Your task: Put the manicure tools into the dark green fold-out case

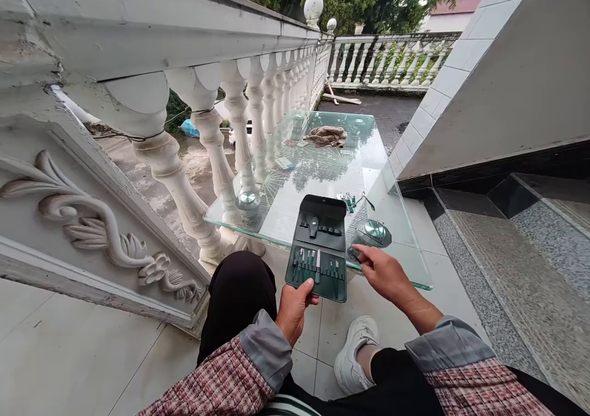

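My left hand (295,308) is closed on the lower edge of a dark green case (322,244), thumb on top. The case lies open, its upper flap over the near edge of the glass table (295,210). Several slim metal tools (318,265) sit in loops across its lower half; a dark piece and several loops show in the upper half. My right hand (382,271) is just right of the case, fingertips pinched together at the table's edge; whatever they hold is too small to name. Beyond it, small metal tools (353,202) lie on the glass.
A brown cloth (326,136) and a small light packet (284,164) lie farther back on the table. A white balustrade (212,139) runs along the left. Stone steps (488,244) rise at the right.
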`<action>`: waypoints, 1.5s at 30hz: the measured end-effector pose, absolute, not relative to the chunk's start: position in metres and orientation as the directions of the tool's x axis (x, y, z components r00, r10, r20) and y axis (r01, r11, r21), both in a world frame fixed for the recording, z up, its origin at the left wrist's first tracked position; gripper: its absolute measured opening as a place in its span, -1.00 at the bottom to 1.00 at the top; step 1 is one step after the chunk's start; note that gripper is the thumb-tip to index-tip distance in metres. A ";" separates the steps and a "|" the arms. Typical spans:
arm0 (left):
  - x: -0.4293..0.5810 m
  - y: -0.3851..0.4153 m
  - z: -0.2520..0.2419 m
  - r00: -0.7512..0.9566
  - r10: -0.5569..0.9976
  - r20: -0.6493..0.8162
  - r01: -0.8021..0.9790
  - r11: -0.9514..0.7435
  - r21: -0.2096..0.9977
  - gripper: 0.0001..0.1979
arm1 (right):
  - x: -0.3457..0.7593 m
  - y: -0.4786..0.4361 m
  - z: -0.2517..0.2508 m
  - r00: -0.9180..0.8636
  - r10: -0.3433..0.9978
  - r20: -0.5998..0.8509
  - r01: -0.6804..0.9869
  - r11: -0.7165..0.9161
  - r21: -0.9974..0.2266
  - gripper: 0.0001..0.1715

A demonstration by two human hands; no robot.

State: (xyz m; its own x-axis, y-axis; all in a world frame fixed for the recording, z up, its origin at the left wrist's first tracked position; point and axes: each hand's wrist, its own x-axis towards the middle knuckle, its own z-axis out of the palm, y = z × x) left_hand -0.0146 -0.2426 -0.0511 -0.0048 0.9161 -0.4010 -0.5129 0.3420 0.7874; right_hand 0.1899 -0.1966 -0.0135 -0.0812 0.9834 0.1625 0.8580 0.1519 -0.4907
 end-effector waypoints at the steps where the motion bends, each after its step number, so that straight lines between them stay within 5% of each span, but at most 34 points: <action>1: -0.014 -0.243 -0.051 -0.003 0.916 -0.402 -0.513 0.343 0.787 -0.64 | 0.186 -0.196 -0.010 -0.071 0.988 0.137 0.791 0.139 -0.596 -0.45; 5: -0.014 -0.242 -0.052 -0.002 0.916 -0.401 -0.512 0.344 0.787 -0.63 | 0.163 -0.193 0.000 -0.124 0.992 0.010 0.457 0.066 -0.887 -0.38; 11: -0.014 -0.242 -0.053 0.002 0.917 -0.399 -0.508 0.345 0.789 -0.61 | 0.135 -0.184 0.003 -0.103 0.991 -0.090 0.237 -0.063 -0.969 -0.54; 29: -0.015 -0.242 -0.052 0.021 0.915 -0.402 -0.503 0.357 0.787 -0.55 | 0.126 -0.157 -0.019 0.057 0.998 0.014 0.549 -0.019 -0.835 -0.62; 45: -0.015 -0.242 -0.054 0.032 0.918 -0.395 -0.508 0.356 0.784 -0.51 | 0.129 -0.171 -0.005 -0.149 0.983 0.111 0.835 0.185 -0.518 -0.76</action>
